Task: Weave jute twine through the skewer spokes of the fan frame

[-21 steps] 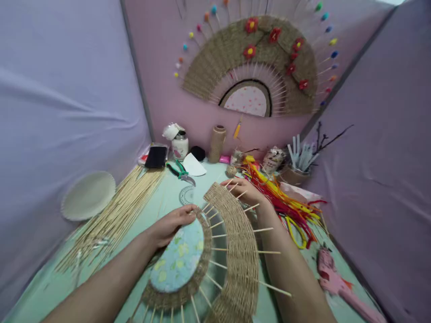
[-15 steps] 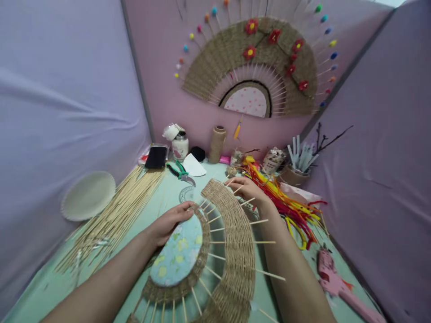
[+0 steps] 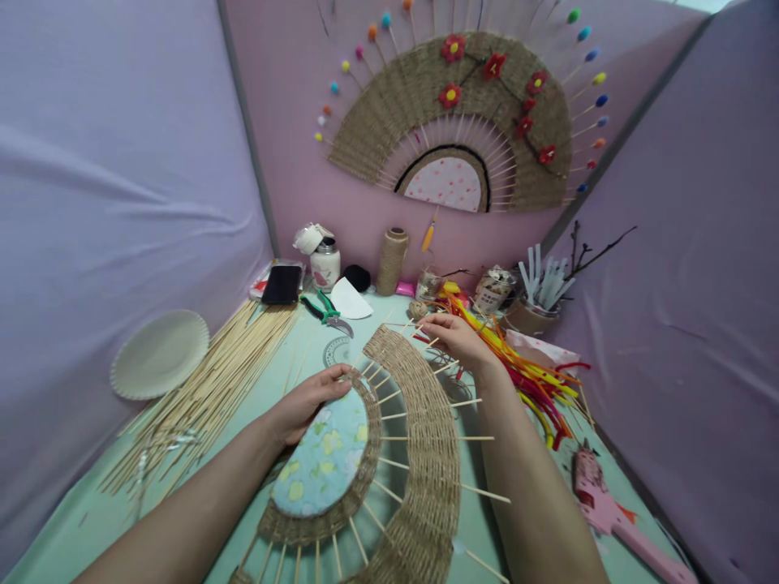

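A half-made woven fan [image 3: 419, 454] of twine on wooden skewers lies on the green table. Its centre is a blue floral half-disc [image 3: 322, 462]. My left hand [image 3: 304, 401] rests flat on the disc's far edge with its fingers stretched out. My right hand [image 3: 454, 337] is at the fan's far end, fingers pinched on the skewer tips and a strand of twine there. The woven band curves from that hand down toward me.
Loose bamboo skewers [image 3: 213, 389] and a paper plate [image 3: 159, 353] lie at the left. Coloured pipe cleaners [image 3: 523, 369] and a pink glue gun [image 3: 602, 507] are at the right. Pliers [image 3: 325, 312], a twine spool [image 3: 391, 259], a phone [image 3: 281, 284] and jars stand at the back. A finished fan [image 3: 462, 113] hangs on the wall.
The fan has turned slightly under my hands and its far end sits a little farther from me. My right hand has moved back and closed on the end skewers.
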Available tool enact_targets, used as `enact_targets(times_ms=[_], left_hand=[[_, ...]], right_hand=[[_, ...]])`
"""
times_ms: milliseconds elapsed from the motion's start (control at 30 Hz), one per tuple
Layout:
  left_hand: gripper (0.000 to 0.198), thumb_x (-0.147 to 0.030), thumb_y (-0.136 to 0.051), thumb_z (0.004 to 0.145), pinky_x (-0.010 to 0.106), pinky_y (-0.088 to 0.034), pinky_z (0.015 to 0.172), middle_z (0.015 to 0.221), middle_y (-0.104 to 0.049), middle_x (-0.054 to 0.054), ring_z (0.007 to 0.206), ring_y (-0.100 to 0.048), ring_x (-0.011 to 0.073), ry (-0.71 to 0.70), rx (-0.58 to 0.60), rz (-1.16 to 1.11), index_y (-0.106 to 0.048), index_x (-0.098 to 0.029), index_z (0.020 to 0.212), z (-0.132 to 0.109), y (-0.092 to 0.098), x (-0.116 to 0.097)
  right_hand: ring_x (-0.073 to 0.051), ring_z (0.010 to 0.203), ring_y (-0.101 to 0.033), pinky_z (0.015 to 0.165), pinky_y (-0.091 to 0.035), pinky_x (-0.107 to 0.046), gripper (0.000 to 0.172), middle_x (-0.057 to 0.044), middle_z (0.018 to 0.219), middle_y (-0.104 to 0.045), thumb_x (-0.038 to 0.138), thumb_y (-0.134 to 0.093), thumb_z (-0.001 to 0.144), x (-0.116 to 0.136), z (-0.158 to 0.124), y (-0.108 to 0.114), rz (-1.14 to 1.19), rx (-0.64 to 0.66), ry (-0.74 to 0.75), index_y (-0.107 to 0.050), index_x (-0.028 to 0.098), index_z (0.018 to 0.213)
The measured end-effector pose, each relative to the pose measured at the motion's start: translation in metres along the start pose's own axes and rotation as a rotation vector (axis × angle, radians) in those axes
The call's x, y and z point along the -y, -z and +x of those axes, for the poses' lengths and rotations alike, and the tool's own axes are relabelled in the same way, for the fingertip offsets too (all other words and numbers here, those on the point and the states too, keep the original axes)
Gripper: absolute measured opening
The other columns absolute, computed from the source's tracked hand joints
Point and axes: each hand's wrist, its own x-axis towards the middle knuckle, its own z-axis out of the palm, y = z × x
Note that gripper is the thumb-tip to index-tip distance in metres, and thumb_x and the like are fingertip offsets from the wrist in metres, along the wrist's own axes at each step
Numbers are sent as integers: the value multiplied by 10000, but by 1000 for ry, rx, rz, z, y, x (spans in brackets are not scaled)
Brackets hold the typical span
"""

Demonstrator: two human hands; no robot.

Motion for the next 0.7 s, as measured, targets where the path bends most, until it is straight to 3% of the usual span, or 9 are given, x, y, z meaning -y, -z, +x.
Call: enact_targets(times_ms=[267, 500, 700], left_hand=[[227, -209, -705, 779, 264, -556, 607, 800, -705, 63, 638, -679, 152, 32, -26, 38, -593, -154, 969, -2, -2, 0], [208, -215, -708, 778, 244, -550, 606, 788, -701, 47, 630, -671, 135, 6, -46, 41, -606, -155, 949, 0, -2, -2], [221, -205, -720, 762, 239, -549, 595, 785, -708, 50, 622, -672, 139, -33, -74, 18, -613, -151, 948, 0, -3, -5]], right_hand=[[-66, 486, -331, 469, -247, -218, 255, 51, 584, -477, 437, -656, 757, 5, -4, 1, -131, -13, 29, -655, 189, 815], [-98, 611, -443, 591, -349, -249, 258, 19, 684, -550, 422, -665, 741, 18, -3, -3, -299, -63, 185, -620, 168, 741], [-79, 525, -353, 503, -274, -236, 272, 49, 588, -460, 442, -661, 754, 22, -8, -2, -251, -53, 171, -602, 177, 748]])
